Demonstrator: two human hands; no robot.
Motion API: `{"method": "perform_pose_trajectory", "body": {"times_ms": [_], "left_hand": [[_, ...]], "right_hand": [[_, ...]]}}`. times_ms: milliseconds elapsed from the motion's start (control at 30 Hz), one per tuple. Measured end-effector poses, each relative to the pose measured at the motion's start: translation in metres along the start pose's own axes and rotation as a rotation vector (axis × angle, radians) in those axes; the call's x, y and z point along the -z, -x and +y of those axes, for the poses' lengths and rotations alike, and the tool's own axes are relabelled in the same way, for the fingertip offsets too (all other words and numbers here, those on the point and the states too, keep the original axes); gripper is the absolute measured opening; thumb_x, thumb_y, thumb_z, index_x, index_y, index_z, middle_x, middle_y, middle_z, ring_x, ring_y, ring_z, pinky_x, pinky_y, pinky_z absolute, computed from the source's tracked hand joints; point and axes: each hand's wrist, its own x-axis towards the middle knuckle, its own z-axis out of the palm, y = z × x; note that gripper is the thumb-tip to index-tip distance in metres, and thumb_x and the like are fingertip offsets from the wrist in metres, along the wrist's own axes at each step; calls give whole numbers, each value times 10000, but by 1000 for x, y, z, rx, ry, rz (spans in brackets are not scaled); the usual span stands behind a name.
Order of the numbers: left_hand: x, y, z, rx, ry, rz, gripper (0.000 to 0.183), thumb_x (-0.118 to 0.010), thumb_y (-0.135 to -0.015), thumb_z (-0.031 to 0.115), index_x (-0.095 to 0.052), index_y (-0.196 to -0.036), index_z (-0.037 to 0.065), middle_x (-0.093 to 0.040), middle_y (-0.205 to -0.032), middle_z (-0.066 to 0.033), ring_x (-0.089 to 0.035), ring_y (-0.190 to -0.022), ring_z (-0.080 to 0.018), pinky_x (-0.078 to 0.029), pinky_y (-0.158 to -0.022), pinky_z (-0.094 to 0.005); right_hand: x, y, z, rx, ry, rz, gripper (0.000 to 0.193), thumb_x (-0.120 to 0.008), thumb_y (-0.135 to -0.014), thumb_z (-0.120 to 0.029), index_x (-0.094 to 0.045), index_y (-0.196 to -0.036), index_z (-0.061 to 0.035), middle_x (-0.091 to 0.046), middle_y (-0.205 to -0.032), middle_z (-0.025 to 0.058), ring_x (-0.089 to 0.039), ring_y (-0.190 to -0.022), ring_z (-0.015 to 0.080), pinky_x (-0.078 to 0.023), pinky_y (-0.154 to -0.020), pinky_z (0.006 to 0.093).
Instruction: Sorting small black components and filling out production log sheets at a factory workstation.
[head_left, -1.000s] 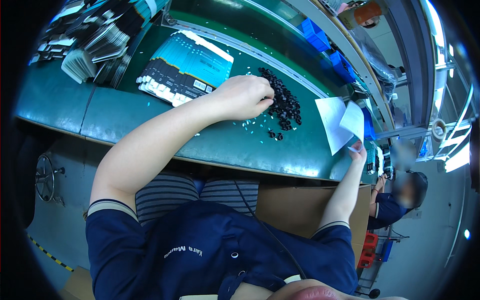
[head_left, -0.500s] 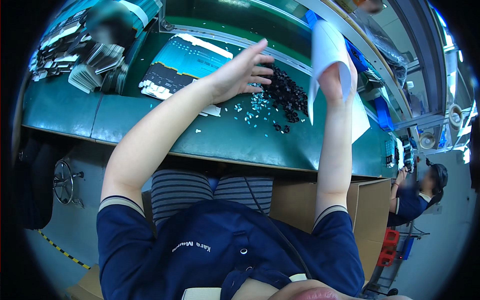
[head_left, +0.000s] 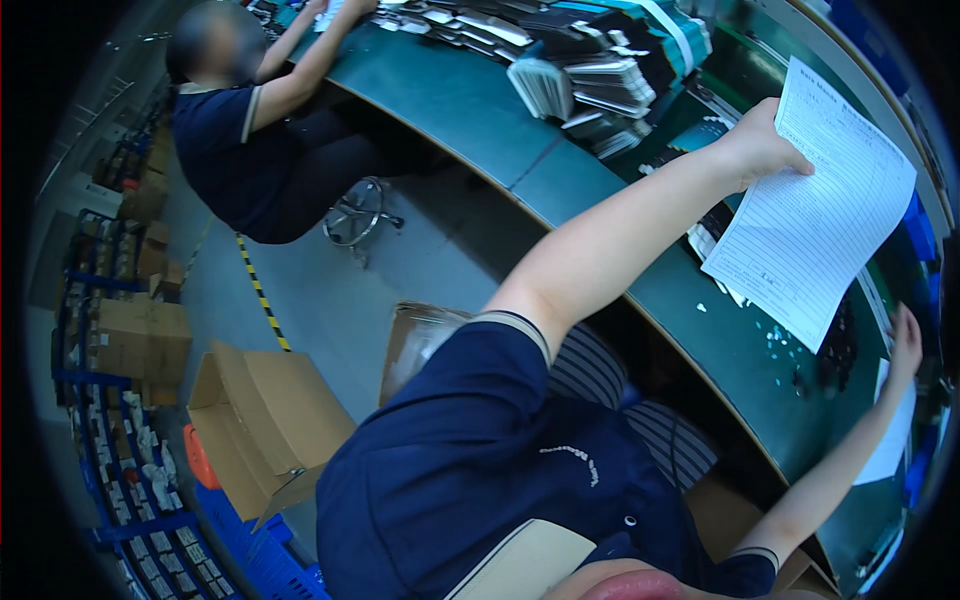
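Observation:
A printed paper form (head_left: 820,215) with ruled lines is held up over the bench by my left hand (head_left: 768,150), thumb on its front and fingers behind. My right hand (head_left: 905,340) is apart from it at the far right, fingers stretched and nothing in them. Below that hand, another white sheet (head_left: 888,440) lies on the green bench top (head_left: 730,390). The form partly hides a heap of small black parts (head_left: 842,345). Small white and light blue pieces (head_left: 772,338) are scattered beside the heap. Flat cartons (head_left: 700,135) lie behind my left forearm.
Bundled flat cartons (head_left: 615,75) are piled along the bench to the left. A co-worker (head_left: 225,135) sits farther along it, near a metal stool base (head_left: 358,212). An open cardboard box (head_left: 265,425), a blue crate (head_left: 265,555) and loaded shelves (head_left: 150,500) stand on the left.
My view has swung left. The paper form has passed from my right hand to my left, which was empty before. My right hand has let go of it.

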Motion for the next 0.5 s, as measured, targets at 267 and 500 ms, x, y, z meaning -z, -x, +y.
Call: {"method": "perform_pose_trajectory", "body": {"times_ms": [267, 500], "left_hand": [[29, -2, 13, -45, -504, 74, 883, -772, -661, 5, -280, -1390, -68, -445, -1307, -311, -534, -1148, -392, -461, -950, -404], [44, -4, 9, 15, -877, 130, 632, -814, -620, 120, -582, -1198, 11, -525, -1270, -205, -529, -1161, -332, -443, -975, -378]], "right_hand": [[73, 22, 185, -596, 962, -61, 1014, -351, -733, -835, -321, -1444, -111, -359, -1434, 215, -353, -1313, 387, -279, -1081, 467], [70, 22, 205, -441, 770, -28, 971, -315, -796, -787, -317, -1434, -56, -342, -1435, 243, -340, -1317, 404, -236, -1095, 490]]}}
